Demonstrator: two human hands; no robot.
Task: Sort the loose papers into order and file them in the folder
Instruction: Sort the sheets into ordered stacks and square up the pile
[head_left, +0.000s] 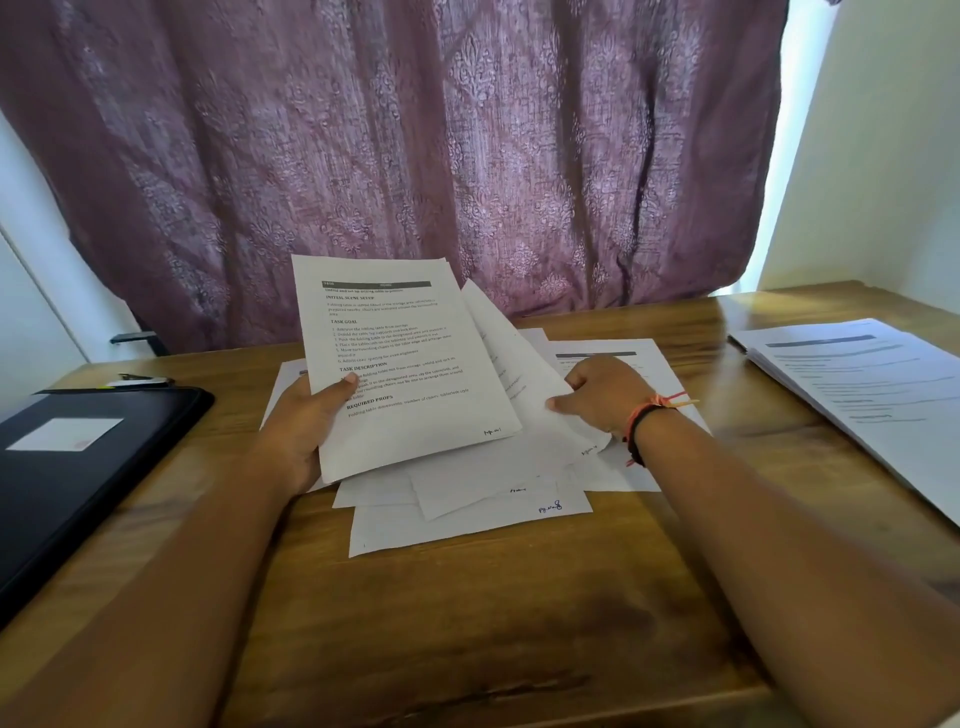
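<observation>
Held stack: the printed pages (395, 364) are up off the desk, tilted toward the camera, with the heading "TASK GOAL" readable on the front page.
Left hand: the left hand (304, 426) grips the stack at its lower left edge. The thumb (349, 379) is pressed on the front page, and the other fingers are hidden behind the paper, so their spread cannot be told.
Single sheet: one sheet (530, 384) fans out from behind the stack toward the right fingers, its face blank on this side.
Right hand: the right hand (608, 392) has this sheet by its right edge, fingers curled together over it and the thumb tip pointing left along its face.
Loose papers: more pages (467, 514) lie overlapping on the table directly beneath both hands, with handwritten page marks in their lower corners.
Folder: the black folder (78, 483) lies closed, well out to the left of the left fingers, a white label on its cover.
Pen: a pen (140, 382) sits just beyond the folder's far edge.
Second pile: a neat pile of printed pages (857, 384) lies well to the right of the right fingers.
Wrist: orange and black bands (644, 421) circle the right wrist.
Table: wooden top (493, 623), carrying everything.
Backdrop: a purple patterned curtain (415, 156) hangs beyond the fingers.
</observation>
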